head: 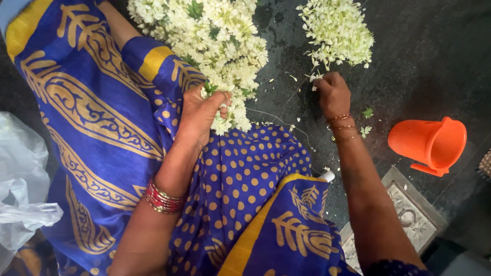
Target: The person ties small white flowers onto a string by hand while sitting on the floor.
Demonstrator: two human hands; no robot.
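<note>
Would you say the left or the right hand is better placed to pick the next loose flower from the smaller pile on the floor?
Probably the right hand: its fingertips rest at the edge of the smaller flower pile on the dark floor. The left hand is occupied, gripping the strung flower garland on the lap.

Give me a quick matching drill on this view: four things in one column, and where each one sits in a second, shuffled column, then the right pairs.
Things:
1. left hand
2. right hand
3. orange jug
4. white plastic bag

Places:
A. lying on its side on the dark floor, far right
B. at the left edge, beside the blue cloth
C. gripping the strung white flowers on the lap
D. fingertips at the edge of the loose flower pile, top right

Pairs: 1-C, 2-D, 3-A, 4-B
</note>
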